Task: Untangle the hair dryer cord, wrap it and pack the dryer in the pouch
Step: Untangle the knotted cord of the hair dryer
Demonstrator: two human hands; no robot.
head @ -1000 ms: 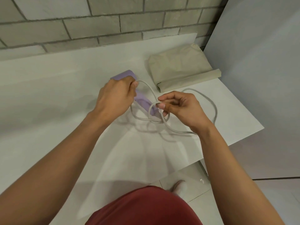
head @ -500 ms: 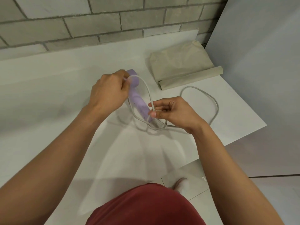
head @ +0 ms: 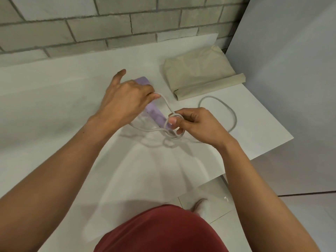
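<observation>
Cord (head: 235,119) wants winding snugly round the lilac dryer (head: 154,113), I'd say: left hand (head: 127,95) gripping the body, right hand (head: 192,122) pinching a loop, with tension even.

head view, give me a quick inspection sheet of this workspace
surface: white table against the wall
job's things: purple hair dryer, held; beige pouch behind it, flat, not yet packed
clutter: nothing seen
grips: left grip holds the dryer's far end, forefinger raised; right grip pinches a cord loop
cables: grey cord loops at the dryer's near end, slack loop trailing right on the table
surroundings: brick wall behind, grey panel right, tiled floor below
</observation>
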